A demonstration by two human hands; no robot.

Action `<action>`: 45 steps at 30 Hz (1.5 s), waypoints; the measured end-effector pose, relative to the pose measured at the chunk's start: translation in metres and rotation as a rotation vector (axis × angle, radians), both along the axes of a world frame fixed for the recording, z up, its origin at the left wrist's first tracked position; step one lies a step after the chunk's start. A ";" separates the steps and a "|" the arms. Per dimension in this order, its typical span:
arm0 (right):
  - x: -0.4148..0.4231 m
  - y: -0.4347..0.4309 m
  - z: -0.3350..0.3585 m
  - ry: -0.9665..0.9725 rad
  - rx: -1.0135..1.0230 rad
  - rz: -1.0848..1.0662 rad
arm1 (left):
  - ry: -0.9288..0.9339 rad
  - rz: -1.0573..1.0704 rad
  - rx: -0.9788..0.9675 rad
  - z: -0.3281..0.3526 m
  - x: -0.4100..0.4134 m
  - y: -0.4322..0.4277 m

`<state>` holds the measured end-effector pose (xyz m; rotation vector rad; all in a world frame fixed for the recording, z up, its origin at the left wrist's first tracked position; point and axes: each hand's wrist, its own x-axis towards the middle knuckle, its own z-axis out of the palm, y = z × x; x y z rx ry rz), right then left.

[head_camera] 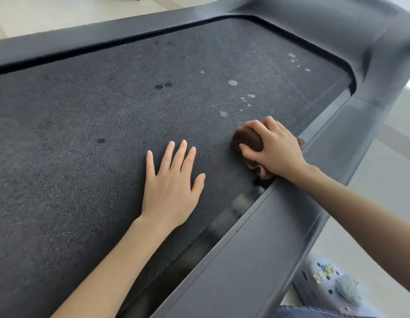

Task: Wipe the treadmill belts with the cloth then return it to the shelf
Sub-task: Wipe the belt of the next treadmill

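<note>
A dark grey textured treadmill belt (103, 125) fills most of the view, marked with pale flecks and dark spots. My right hand (274, 148) grips a bunched brown cloth (247, 140) and presses it onto the belt near the right edge. Part of the cloth is hidden under the fingers and palm. My left hand (171, 182) lies flat on the belt with straight, spread fingers, just left of the cloth and apart from it.
Grey plastic side rails (252, 249) frame the belt on the right and far side, curving into the front housing (337, 26) at the top right. A lilac clog (330, 283) stands on the pale floor (387, 175) at the lower right.
</note>
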<state>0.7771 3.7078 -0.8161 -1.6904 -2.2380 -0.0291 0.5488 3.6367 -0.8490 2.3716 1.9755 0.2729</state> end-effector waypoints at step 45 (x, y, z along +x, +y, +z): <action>-0.062 0.068 -0.009 0.004 0.078 0.599 | -0.048 0.536 -0.088 0.013 0.004 -0.019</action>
